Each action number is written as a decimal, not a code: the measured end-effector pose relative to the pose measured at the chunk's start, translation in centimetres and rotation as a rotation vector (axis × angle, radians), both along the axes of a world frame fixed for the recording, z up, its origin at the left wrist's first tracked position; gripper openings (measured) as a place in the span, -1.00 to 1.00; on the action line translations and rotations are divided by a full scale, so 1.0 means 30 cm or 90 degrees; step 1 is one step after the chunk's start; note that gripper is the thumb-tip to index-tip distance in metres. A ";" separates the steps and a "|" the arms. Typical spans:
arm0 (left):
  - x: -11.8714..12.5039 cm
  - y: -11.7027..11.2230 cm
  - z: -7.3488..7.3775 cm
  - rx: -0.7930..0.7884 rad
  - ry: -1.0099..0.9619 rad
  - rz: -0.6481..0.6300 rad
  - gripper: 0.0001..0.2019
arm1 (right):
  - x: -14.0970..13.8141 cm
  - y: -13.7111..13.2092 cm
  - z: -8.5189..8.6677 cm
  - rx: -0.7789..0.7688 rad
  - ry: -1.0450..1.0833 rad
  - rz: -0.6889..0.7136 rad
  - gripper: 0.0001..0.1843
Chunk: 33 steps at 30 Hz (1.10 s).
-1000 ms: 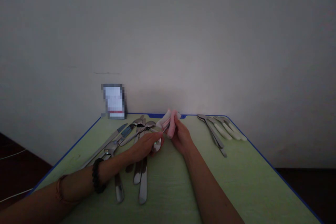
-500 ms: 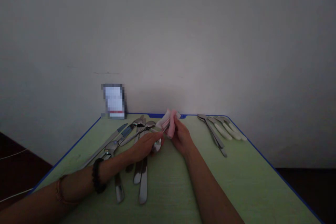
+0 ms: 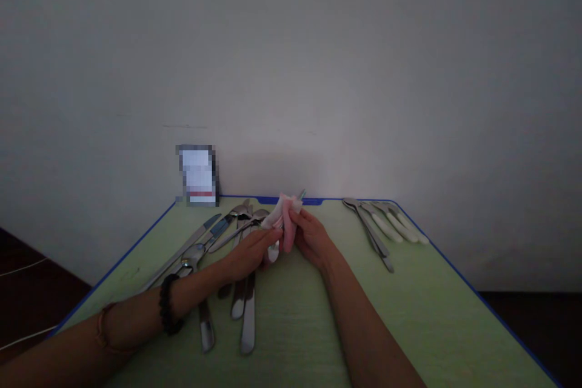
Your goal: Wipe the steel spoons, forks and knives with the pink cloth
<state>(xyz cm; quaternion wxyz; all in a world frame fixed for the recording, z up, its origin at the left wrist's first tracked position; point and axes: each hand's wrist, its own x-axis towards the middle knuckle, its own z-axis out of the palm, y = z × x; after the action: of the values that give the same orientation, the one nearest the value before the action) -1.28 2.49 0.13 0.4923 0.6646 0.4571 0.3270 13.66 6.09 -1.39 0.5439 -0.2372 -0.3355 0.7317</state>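
Over the middle of the table, my left hand is closed on a spoon, whose shiny bowl shows beneath the fingers. My right hand pinches a pink and white cloth, which is wrapped around the spoon's handle. The slim handle end pokes out past the cloth at the upper right. Under and beside my left hand lie several loose pieces of metal cutlery, among them a spoon and a long handle. My fingertips are partly hidden behind the cloth.
At the right lie metal cutlery and several pieces with pale handles. A blurred upright device with a lit screen stands at the back left. The green table has a blue edge and meets a plain wall.
My right hand and the cloth have slid left and down along the spoon towards its bowl. More of the handle end now shows beyond the cloth. My left hand has barely moved.
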 end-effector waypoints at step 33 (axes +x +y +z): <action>0.005 0.001 0.004 0.174 -0.264 0.142 -0.51 | 0.036 0.029 -0.009 -0.008 -0.028 -0.074 -0.69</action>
<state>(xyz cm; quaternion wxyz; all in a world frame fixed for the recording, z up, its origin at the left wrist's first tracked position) -1.12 2.52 0.23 0.4418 0.5897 0.3683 0.5670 14.73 6.97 -1.66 0.5764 -0.2761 -0.3283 0.6956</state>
